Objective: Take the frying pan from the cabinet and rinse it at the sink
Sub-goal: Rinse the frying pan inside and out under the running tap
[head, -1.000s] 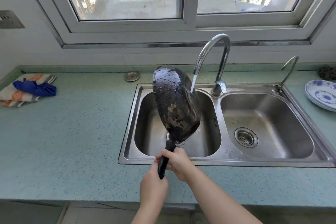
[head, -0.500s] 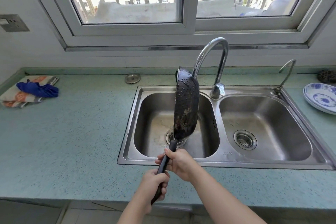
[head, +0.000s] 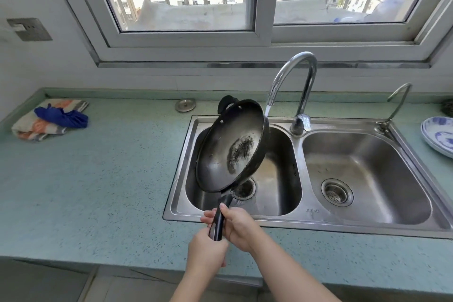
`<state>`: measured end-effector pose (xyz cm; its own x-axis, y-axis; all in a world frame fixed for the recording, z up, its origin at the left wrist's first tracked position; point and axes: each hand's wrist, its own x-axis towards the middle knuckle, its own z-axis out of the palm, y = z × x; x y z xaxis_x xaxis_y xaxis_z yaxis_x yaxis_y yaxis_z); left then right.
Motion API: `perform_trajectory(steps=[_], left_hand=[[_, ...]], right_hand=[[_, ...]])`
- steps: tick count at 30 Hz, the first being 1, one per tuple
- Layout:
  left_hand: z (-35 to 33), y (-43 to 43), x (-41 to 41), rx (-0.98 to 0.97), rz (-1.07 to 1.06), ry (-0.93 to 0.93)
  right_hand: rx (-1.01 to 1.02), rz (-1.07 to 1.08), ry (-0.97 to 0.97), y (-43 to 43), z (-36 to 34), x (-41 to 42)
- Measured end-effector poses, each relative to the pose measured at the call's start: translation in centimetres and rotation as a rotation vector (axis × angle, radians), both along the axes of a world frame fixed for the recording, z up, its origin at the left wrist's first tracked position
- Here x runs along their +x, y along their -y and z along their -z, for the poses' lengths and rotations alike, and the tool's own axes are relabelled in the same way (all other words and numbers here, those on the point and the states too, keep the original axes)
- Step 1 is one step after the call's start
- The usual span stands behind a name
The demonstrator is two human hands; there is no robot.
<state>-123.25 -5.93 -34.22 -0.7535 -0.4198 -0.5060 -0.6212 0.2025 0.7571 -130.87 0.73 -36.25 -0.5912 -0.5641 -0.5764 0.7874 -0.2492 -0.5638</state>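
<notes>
A black frying pan (head: pixel 228 147) hangs tilted over the left basin of the steel double sink (head: pixel 304 224), its inside facing me and to the left, with a dark worn patch in the middle. Both hands grip its black handle: my right hand (head: pixel 239 227) higher up, my left hand (head: pixel 204 250) at the handle's end. Water runs from the curved chrome faucet (head: pixel 294 73) and falls just past the pan's right rim.
A folded cloth with a blue rag (head: pixel 52 117) lies at the counter's far left. A round metal cap (head: pixel 185 105) sits behind the sink. Blue-patterned plates (head: pixel 438 136) stand at the right edge, a small second tap (head: pixel 397 103) beside them. The window is above.
The pan has turned about its handle: first its wet underside faced me, then its edge, and now its inside. Both hands stayed on the handle.
</notes>
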Motion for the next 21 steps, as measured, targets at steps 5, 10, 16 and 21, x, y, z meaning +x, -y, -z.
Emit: perform_trajectory(steps=[5, 10, 16, 21], left_hand=[[0.2, -0.7, 0.0, -0.022, 0.045, 0.017], [0.2, -1.7, -0.2, 0.323, -0.043, -0.024], [0.6, -4.3, -0.1, 0.613, -0.100, -0.004], [0.5, -4.4, -0.3, 0.352, -0.035, -0.018]], right_hand=[[0.001, 0.049, 0.036, -0.7, 0.7, -0.1], [-0.048, 0.151, 0.163, -1.7, 1.0, -0.3], [0.035, 0.137, 0.159, -3.3, 1.1, -0.7], [0.413, 0.011, -0.087, -2.9, 0.4, -1.3]])
